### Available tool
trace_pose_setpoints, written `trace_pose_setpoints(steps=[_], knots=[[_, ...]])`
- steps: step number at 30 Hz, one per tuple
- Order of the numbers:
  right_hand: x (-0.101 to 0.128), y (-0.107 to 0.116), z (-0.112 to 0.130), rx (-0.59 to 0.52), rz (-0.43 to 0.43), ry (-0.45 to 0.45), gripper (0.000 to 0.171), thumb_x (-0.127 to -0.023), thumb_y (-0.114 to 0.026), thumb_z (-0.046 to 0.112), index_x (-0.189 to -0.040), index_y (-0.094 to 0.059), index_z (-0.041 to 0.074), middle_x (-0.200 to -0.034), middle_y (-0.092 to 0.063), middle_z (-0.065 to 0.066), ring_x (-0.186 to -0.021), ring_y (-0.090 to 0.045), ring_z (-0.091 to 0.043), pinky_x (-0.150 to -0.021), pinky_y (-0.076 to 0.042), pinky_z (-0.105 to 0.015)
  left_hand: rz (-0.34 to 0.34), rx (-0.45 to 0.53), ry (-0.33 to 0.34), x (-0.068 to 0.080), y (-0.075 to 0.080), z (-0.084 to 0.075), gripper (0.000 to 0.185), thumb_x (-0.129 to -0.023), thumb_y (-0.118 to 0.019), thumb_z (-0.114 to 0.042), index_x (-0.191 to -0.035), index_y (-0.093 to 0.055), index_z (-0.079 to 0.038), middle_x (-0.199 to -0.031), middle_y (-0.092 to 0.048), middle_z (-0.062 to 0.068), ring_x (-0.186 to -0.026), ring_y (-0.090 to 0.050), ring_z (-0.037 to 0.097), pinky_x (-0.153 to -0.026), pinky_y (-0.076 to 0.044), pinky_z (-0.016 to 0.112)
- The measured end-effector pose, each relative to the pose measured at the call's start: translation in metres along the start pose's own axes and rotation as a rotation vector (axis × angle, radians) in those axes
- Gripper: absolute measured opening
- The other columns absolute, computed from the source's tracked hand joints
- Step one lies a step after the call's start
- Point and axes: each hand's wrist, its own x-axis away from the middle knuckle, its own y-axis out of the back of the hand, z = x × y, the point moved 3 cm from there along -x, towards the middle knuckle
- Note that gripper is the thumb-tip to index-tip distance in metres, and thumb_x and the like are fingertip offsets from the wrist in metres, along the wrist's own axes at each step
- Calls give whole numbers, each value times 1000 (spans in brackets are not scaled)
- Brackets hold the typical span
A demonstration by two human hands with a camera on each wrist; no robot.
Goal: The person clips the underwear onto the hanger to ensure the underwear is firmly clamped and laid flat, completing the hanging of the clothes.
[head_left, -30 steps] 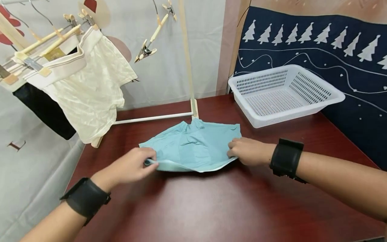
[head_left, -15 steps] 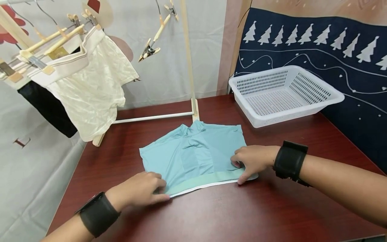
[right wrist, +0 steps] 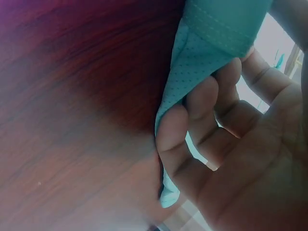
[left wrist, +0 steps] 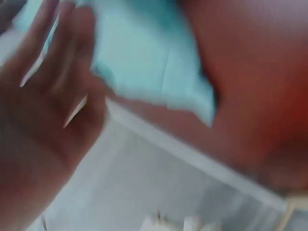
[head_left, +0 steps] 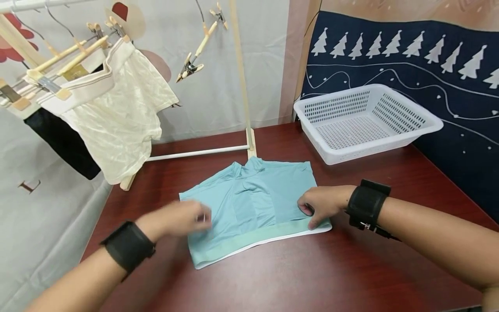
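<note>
Light blue boxer briefs (head_left: 253, 201) lie spread on the table, waistband toward the near edge. My left hand (head_left: 177, 218), blurred, is over their left side with its fingers loosely bent. In the left wrist view its fingers (left wrist: 72, 38) are extended and hold nothing, the blue cloth (left wrist: 144, 62) behind them. My right hand (head_left: 321, 203) rests on the right end of the waistband, thumb at the band. The right wrist view has its bent fingertips (right wrist: 173, 125) against the side of the cloth (right wrist: 192, 72).
A white perforated basket (head_left: 374, 145) stands at the back right. On the left, cream shorts (head_left: 117, 115) and a black garment (head_left: 62, 143) hang from clip hangers on a rack. A bare clip hanger (head_left: 204, 41) hangs beside the rack's wooden post (head_left: 239, 69).
The waistband has come down toward the near edge and the briefs now lie flatter. My left hand has let go of the waistband corner and moved up; the right hand stays near its corner.
</note>
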Motion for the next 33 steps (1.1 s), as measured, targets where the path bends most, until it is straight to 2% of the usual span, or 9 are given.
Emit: trace_pose_setpoints(steps=[2,7,9,11,14,18,25,27,33], knots=[[0,0,0,-15,-3,-10,33,-75,-87,26,-73,-56,15,-67,-49,9,-71,-46,-7,-65,-39,-23,-225,-54,48,-7,37,5,6,-94,-66,-26,-99,-66,-23,-75,-60,-11,-66,-54,5,-61,-45,26],[-2,0,-1,-42,0,-22,33,-75,-88,27,-73,-57,15,-68,-50,8,-71,-48,-8,-65,-40,-24,-868,-73,119,-3,134,-14,54,-93,-65,-32,-141,-44,-17,-108,-63,9,-76,-59,21,-65,-43,37],[-3,1,-1,-38,4,-25,34,-75,-88,27,-73,-57,14,-68,-51,8,-71,-48,-8,-65,-40,-24,-1066,-147,101,0,162,-30,65,-92,-67,-36,-147,-38,-17,-118,-59,14,-82,-57,28,-66,-41,42],[-5,4,0,-36,10,-31,35,-75,-88,27,-73,-56,14,-68,-50,7,-70,-48,-8,-65,-40,-25,-1173,-266,108,0,185,-47,69,-91,-67,-41,-148,-37,-16,-125,-55,18,-94,-56,34,-70,-42,48],[-7,5,2,-46,20,-45,35,-74,-89,27,-73,-56,12,-68,-49,7,-70,-47,-9,-64,-39,-25,-1166,-429,170,-9,208,-66,69,-93,-63,-45,-149,-37,-14,-128,-53,22,-102,-55,41,-76,-44,57],[-8,4,3,-61,29,-64,36,-74,-89,26,-71,-56,13,-67,-48,7,-69,-47,-9,-62,-38,-25,-1012,-518,300,-29,226,-77,58,-98,-55,-41,-146,-43,-10,-122,-61,24,-90,-60,46,-65,-45,57],[-9,1,2,-67,22,-73,37,-74,-89,27,-70,-54,15,-66,-47,7,-70,-48,-8,-62,-38,-25,-767,-502,482,-46,244,-68,41,-100,-41,-33,-98,-67,-2,-87,-67,26,-79,-61,51,-51,-37,52],[-8,1,1,-68,19,-77,37,-74,-89,27,-70,-53,15,-66,-47,7,-69,-47,-9,-62,-38,-25,-745,-492,498,-47,248,-63,42,-100,-39,-31,-92,-69,-3,-87,-67,26,-81,-61,51,-52,-39,54],[-9,0,1,-74,13,-91,39,-74,-89,28,-69,-52,16,-66,-46,6,-67,-46,-9,-61,-36,-26,-764,-430,511,-39,257,-45,40,-100,-38,-28,-104,-73,-8,-98,-70,26,-91,-60,54,-58,-38,55]])
